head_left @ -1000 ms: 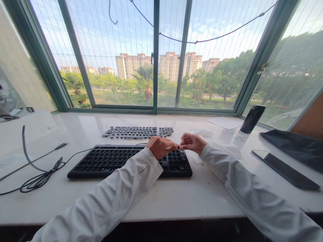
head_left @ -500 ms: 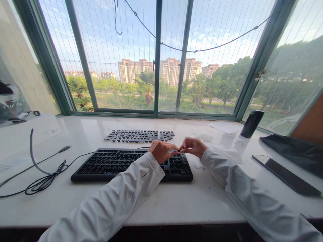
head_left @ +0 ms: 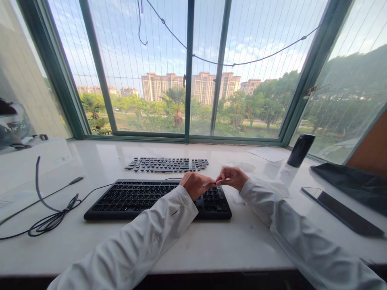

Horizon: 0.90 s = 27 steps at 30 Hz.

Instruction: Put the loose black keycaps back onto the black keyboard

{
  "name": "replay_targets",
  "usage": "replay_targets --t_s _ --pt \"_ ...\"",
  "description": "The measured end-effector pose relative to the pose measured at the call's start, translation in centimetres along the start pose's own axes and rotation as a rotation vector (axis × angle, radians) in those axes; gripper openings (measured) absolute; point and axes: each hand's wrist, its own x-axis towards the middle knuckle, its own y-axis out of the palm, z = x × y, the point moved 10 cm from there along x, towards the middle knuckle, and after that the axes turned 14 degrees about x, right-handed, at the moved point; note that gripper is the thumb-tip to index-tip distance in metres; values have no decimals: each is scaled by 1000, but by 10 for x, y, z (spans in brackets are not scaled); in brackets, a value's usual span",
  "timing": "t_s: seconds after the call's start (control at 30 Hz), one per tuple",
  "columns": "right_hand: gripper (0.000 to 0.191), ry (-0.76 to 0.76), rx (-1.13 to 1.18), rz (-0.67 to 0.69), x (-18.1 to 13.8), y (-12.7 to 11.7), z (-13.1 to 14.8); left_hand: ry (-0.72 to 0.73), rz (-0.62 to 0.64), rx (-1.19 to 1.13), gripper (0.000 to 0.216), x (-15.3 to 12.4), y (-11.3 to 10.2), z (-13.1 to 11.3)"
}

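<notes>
A black keyboard (head_left: 133,199) lies in front of me, with most of its keycaps off and the square switch seats showing. My left hand (head_left: 195,184) is above its right part, fingers pinched together. Facing it, my right hand (head_left: 232,177) is pinched too, over the keyboard's upper right corner. The fingertips of both hands meet around a small black keycap (head_left: 215,183), mostly covered by the fingers. Behind the keyboard, loose black keycaps (head_left: 163,164) are laid out in rows in keyboard order.
A coiled cable (head_left: 57,215) lies left of the keyboard, beside a white box (head_left: 36,159). On the right are a phone (head_left: 341,211), a black bag (head_left: 350,181), a dark cylinder (head_left: 300,150), a sheet of paper (head_left: 267,154) and clear plastic wrap (head_left: 273,186). A window rises behind.
Both hands stay pinched together at nearly the same spot, with only a slight shift of the fingers around the keycap. The view has tilted up a little.
</notes>
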Motion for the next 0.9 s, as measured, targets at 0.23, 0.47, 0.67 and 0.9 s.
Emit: replay_targets --t_s 0.23,0.47,0.67,0.9 --pt "44 29 -5 19 0 1 -4 -7 -18 -57 21 0 -1 2" --pt "43 25 -19 18 0 1 -2 55 -32 -70 22 -1 -1 -2" --pt "42 22 -32 27 0 1 0 77 -19 -74 23 -1 -5 -6" --pt "43 33 -32 28 -1 1 -1 74 -3 -92 24 -1 -5 -7"
